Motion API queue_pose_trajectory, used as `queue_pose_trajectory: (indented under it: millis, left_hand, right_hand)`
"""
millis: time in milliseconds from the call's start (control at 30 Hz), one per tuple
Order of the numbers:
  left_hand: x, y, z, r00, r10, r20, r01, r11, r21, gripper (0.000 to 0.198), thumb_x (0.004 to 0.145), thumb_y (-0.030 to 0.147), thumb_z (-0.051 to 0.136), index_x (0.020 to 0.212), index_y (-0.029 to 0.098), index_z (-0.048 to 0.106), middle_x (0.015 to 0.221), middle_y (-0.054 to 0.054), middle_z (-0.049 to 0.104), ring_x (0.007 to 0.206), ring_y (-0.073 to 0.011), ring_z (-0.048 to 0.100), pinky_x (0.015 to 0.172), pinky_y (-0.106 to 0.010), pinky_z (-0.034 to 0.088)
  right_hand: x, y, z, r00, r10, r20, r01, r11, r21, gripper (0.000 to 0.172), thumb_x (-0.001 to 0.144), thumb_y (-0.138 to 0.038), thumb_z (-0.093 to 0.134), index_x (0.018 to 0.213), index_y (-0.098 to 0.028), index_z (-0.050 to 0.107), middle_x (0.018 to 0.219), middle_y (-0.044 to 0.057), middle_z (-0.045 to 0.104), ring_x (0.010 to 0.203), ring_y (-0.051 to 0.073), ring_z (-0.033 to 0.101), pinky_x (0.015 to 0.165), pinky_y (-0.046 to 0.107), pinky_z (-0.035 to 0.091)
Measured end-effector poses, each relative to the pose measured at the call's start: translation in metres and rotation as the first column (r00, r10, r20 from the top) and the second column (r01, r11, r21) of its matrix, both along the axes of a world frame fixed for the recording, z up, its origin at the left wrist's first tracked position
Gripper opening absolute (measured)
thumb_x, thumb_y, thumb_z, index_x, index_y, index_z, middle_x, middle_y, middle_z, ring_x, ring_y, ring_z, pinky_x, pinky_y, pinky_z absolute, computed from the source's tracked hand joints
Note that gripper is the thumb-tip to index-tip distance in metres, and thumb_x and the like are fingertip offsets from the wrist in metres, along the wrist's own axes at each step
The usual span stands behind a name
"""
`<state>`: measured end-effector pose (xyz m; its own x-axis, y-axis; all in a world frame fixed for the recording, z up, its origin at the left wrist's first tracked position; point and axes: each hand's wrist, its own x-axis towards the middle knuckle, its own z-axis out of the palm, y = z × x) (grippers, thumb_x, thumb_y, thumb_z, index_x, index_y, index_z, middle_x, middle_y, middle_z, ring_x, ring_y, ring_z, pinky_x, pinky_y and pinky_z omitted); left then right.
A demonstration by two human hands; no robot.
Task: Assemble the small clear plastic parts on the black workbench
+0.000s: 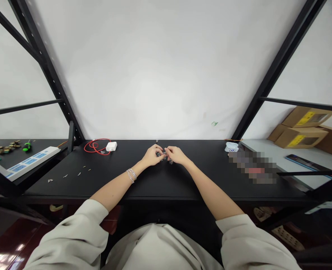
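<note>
Above the middle of the black table (pixel 160 187), my left hand (pixel 152 156) and my right hand (pixel 176 155) meet with their fingertips nearly touching. Both are closed in a pinch around a small shiny grey piece (pixel 164 153), mostly hidden by the fingers and too small to name. Just below my right fingertips shows another small dark, glinting piece (pixel 171 162); whether it is held or lies on the table I cannot tell. Behind the hands, a tiny metallic piece (pixel 156 141) sits at the table's back edge. A silvery bracelet (pixel 131 175) circles my left wrist.
To the left are a red cable (pixel 94 147), a white charger (pixel 111 146) and several small scraps (pixel 79 174). A white power strip (pixel 33 162) lies farther left. On the right are a small pale case (pixel 231 146), a blurred-out patch (pixel 254 167) and cardboard boxes (pixel 301 137). Black frame posts flank the table.
</note>
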<state>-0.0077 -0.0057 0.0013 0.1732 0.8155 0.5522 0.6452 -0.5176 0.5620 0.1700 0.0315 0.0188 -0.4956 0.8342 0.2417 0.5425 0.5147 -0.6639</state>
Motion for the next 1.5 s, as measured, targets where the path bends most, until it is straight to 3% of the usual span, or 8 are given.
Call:
queue_pose_trajectory:
  millis: [233, 367, 467, 667, 867, 1500]
  left_hand:
    - [-0.001, 0.001, -0.001, 1.000, 0.019, 0.007, -0.019, 1.000, -0.017, 0.015, 0.075, 0.031, 0.075, 0.070, 0.017, 0.072, 0.102, -0.005, 0.064, 0.070, -0.0113, 0.061, 0.072, -0.030, 0.054]
    - [-0.001, 0.001, -0.001, 1.000, 0.012, 0.003, -0.012, 1.000, 0.012, 0.015, 0.077, 0.030, 0.073, 0.069, 0.017, 0.071, 0.099, -0.005, 0.065, 0.079, -0.0146, 0.064, 0.078, -0.031, 0.054]
    - [-0.001, 0.001, -0.002, 1.000, 0.004, 0.004, -0.004, 1.000, 0.031, 0.015, 0.079, 0.029, 0.072, 0.070, 0.018, 0.070, 0.097, -0.006, 0.065, 0.087, -0.0167, 0.065, 0.082, -0.031, 0.053]
    - [-0.001, 0.004, -0.005, 1.000, 0.019, 0.005, -0.020, 0.998, 0.057, 0.017, 0.084, 0.029, 0.067, 0.073, 0.017, 0.068, 0.096, -0.006, 0.067, 0.086, -0.0165, 0.064, 0.080, -0.032, 0.052]
    - [-0.001, 0.003, -0.005, 0.999, 0.035, 0.018, -0.035, 0.998, 0.050, 0.021, 0.087, 0.034, 0.063, 0.077, 0.017, 0.069, 0.094, -0.006, 0.067, 0.082, -0.0151, 0.064, 0.077, -0.030, 0.052]
    - [-0.001, 0.003, -0.005, 1.000, 0.030, 0.006, -0.031, 0.998, 0.062, 0.025, 0.089, 0.039, 0.059, 0.081, 0.017, 0.069, 0.090, -0.006, 0.065, 0.081, -0.0151, 0.062, 0.076, -0.029, 0.051]
  right_hand:
    - [0.000, 0.002, -0.003, 1.000, 0.017, -0.015, -0.017, 1.000, -0.007, 0.042, 0.098, -0.036, 0.044, 0.060, -0.019, 0.052, 0.055, 0.001, 0.064, 0.050, 0.014, 0.064, 0.054, 0.021, 0.045]
    - [0.000, 0.005, -0.007, 0.998, 0.021, -0.066, -0.022, 0.999, -0.026, 0.044, 0.097, -0.042, 0.046, 0.060, -0.019, 0.051, 0.055, 0.001, 0.062, 0.049, 0.014, 0.064, 0.050, 0.021, 0.046]
    - [0.001, 0.009, -0.009, 0.989, 0.026, -0.149, -0.029, 0.999, -0.022, 0.033, 0.094, -0.041, 0.051, 0.070, -0.019, 0.054, 0.061, 0.001, 0.064, 0.049, 0.013, 0.064, 0.048, 0.020, 0.047]
    - [0.001, 0.007, -0.006, 0.966, 0.081, -0.246, -0.081, 0.997, 0.010, 0.011, 0.090, -0.028, 0.057, 0.085, -0.018, 0.061, 0.069, 0.001, 0.066, 0.054, 0.012, 0.063, 0.052, 0.021, 0.051]
    - [0.000, 0.007, -0.004, 0.951, 0.089, -0.295, -0.105, 0.994, -0.040, 0.011, 0.088, -0.021, 0.054, 0.092, -0.017, 0.064, 0.067, 0.001, 0.065, 0.057, 0.014, 0.064, 0.054, 0.023, 0.054]
    - [0.002, 0.015, -0.011, 0.970, 0.032, -0.240, -0.026, 0.999, 0.029, 0.011, 0.090, -0.024, 0.054, 0.083, -0.018, 0.061, 0.068, 0.001, 0.065, 0.055, 0.013, 0.063, 0.053, 0.022, 0.048]
